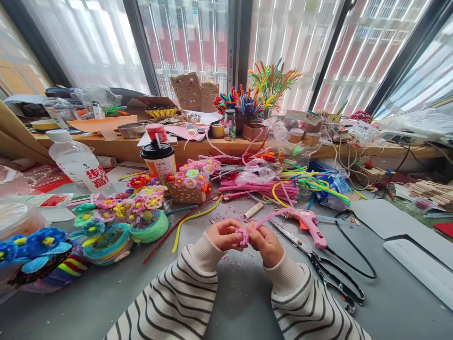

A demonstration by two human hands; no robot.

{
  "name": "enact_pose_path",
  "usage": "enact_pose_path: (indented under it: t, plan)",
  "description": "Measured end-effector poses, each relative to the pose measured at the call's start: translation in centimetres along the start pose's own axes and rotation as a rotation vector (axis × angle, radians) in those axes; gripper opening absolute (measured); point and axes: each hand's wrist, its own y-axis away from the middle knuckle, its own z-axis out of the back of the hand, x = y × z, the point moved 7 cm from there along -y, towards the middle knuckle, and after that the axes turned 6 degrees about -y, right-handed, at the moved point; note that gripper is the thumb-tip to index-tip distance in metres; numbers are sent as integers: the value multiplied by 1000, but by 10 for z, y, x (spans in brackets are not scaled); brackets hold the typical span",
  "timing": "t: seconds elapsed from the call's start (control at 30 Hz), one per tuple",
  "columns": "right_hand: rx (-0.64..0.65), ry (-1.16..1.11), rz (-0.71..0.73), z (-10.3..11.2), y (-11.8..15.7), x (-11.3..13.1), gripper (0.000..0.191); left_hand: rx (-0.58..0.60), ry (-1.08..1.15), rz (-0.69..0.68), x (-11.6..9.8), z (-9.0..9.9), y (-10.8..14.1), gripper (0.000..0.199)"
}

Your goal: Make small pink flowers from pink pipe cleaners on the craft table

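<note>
Between my two hands is a pink pipe cleaner [243, 237], its end curled into small loops. My left hand [224, 234] pinches the looped part with thumb and fingertips. Close beside it, my right hand [266, 241] grips the same pipe cleaner, whose straight tail rises up and to the right. A pink hot glue gun [311, 226] lies just right of my right hand. Black-handled scissors [311, 255] rest open on the table, their blades pointing toward my right hand. A small white stick-like piece with a brown end [254, 210] lies beyond my hands.
Pipe-cleaner flower baskets [148, 226] and a water bottle [79, 163] crowd the left. A lidded cup [159, 163] stands behind them. Pink pipe-cleaner bundles [262, 189] lie ahead. The glue gun's black cord [357, 271] loops right, near white boards [417, 269].
</note>
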Motion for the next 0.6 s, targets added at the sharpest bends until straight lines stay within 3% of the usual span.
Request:
enact_pose_path:
  t: [0.17, 0.4, 0.6]
  plan:
    - [-45, 71, 15, 3, 1, 6, 32, 28, -30, -1, 0, -3, -1, 28]
    - [-8, -189, -129, -2, 1, -5, 31, 76, -39, -82, -4, -6, -1, 24]
    - [-27, -227, -138, -2, 2, -5, 33, 96, -13, -92, -4, -6, 1, 21]
